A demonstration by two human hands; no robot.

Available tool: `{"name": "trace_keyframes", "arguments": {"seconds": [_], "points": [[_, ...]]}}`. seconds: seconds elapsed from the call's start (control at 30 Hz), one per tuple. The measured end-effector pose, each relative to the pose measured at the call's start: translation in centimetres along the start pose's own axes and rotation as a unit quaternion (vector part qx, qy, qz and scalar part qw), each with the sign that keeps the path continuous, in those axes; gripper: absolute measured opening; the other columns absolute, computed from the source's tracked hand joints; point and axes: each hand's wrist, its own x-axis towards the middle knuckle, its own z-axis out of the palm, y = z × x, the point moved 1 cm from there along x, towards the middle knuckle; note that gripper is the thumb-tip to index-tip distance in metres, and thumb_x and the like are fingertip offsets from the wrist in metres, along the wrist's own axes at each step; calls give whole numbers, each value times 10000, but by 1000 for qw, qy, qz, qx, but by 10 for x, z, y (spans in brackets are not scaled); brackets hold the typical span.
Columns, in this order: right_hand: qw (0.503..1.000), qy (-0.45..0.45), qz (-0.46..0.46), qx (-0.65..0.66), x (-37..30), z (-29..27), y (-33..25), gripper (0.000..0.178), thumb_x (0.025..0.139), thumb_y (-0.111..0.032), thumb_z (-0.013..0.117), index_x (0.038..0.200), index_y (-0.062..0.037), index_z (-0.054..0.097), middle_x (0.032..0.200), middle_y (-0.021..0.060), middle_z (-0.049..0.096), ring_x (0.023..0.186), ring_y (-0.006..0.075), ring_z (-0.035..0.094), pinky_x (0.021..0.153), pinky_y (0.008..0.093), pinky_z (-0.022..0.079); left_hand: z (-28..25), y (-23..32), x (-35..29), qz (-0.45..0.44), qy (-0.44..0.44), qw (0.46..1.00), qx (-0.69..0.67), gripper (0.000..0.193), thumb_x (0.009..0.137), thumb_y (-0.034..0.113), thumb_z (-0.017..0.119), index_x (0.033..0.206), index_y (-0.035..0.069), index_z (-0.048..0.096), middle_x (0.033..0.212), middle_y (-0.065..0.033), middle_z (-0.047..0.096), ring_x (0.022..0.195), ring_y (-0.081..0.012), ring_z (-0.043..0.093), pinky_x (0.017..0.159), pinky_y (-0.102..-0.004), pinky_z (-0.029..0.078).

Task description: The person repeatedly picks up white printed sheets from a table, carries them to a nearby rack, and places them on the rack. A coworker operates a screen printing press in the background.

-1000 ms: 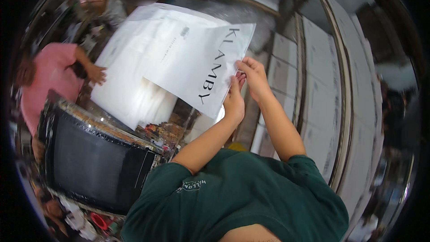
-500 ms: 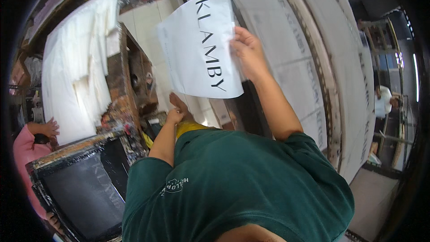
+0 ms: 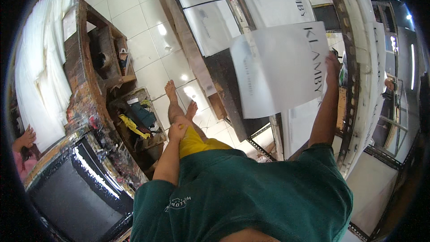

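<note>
My right hand [image 3: 332, 65] is closed on the far right edge of a printed white plastic bag [image 3: 281, 69], flat, thin and bearing black lettering. The bag spreads to the left of the hand, above a long rack where similar printed white bags [image 3: 210, 23] lie flat. My left hand [image 3: 178, 131] is low in front of me, against the yellow shorts, fingers curled; what is inside them, if anything, is hidden.
At the left, a black-framed printing screen [image 3: 78, 197] sits on a paint-stained bench [image 3: 80, 69]. Beside it lies a pile of white plastic bags [image 3: 38, 71], touched by a co-worker's hand [image 3: 26, 140]. A wooden box [image 3: 139, 139] holds cloths. Tall racks [image 3: 347, 107] stand at right.
My right hand has carried the bag rightward, from over the aisle to over the rack. My view has turned right, showing more floor and my legs. The left hand stays low by the shorts.
</note>
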Motion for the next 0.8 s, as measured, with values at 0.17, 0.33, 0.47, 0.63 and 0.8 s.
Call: {"name": "trace_keyframes", "arguments": {"seconds": [0.17, 0.33, 0.47, 0.63, 0.8], "points": [[999, 14, 8, -50, 70, -27, 83, 380, 761, -111, 505, 1125, -16, 559, 912, 36, 589, 781, 106, 516, 693, 230, 399, 1, -20, -8, -47, -17, 997, 53, 449, 707, 448, 628, 1020, 126, 599, 958, -138, 572, 921, -295, 554, 775, -405, 452], [997, 43, 66, 22, 94, -21, 122, 279, 763, -103, 525, 1022, -24, 594, 792, -22, 541, 663, 70, 472, 593, 199, 374, 1, -21, 1, -75, -91, 991, 55, 435, 728, 451, 607, 1026, 134, 596, 981, -135, 569, 938, -315, 542, 798, -412, 440], [992, 68, 1, -105, 104, -14, 120, 242, 798, -107, 500, 1003, -16, 591, 849, 14, 558, 759, 117, 501, 691, 247, 397, -6, -21, 3, -72, -66, 992, 80, 422, 742, 452, 594, 1028, 142, 600, 1020, -141, 566, 971, -321, 533, 822, -410, 431], [990, 59, 21, -124, 116, -6, 106, 252, 778, -84, 475, 995, -25, 588, 822, 4, 535, 767, 107, 482, 679, 230, 384, -12, -18, 8, -89, -100, 989, 65, 434, 755, 471, 575, 1036, 142, 600, 1025, -151, 569, 980, -325, 530, 830, -415, 427], [993, 44, 51, -96, 123, -6, 111, 310, 815, -122, 438, 1087, -51, 568, 901, 31, 549, 815, 135, 491, 747, 251, 380, -18, -11, 8, -83, -101, 989, 76, 437, 764, 475, 563, 1026, 127, 602, 1002, -155, 574, 948, -327, 545, 805, -421, 436]]}}
